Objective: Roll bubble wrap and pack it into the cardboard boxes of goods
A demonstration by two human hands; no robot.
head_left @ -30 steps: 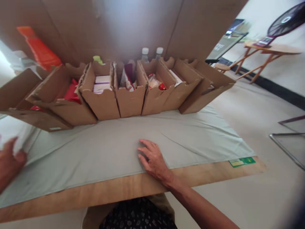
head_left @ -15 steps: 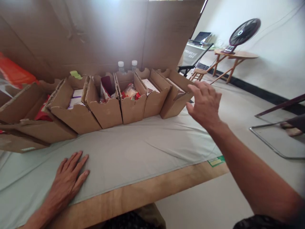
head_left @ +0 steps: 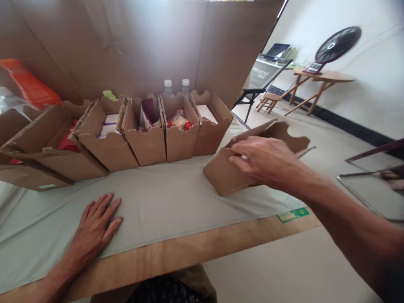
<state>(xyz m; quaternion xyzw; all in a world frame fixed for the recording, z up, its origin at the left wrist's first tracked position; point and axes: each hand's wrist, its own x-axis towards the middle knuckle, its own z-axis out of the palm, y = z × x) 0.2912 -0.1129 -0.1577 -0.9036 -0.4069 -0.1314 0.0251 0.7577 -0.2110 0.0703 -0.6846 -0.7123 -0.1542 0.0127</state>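
My right hand [head_left: 265, 162] grips the near edge of a cardboard box [head_left: 221, 170], its fingers closed over the rim. The box is turned and tilted, and stands apart from the row at the right part of the cloth. My hand and wrist hide much of its side; what is inside cannot be seen. My left hand [head_left: 96, 223] lies flat on the grey cloth [head_left: 164, 193], fingers stretched out, holding nothing. Nearest the gripped box in the row is another cardboard box [head_left: 208, 139] with a white item [head_left: 206, 113] in it.
Several open cardboard boxes [head_left: 148, 147] line the back, holding packets and small cartons. Two white-capped bottles [head_left: 168, 87] and an orange bottle [head_left: 36, 90] rise behind. A tall cardboard panel [head_left: 151, 46] backs them. The table's bare wooden edge [head_left: 176, 242] runs in front.
My right hand has come down and taken hold of the rightmost box. That box has moved out of the row, toward me, and turned. My left hand stays flat on the cloth.
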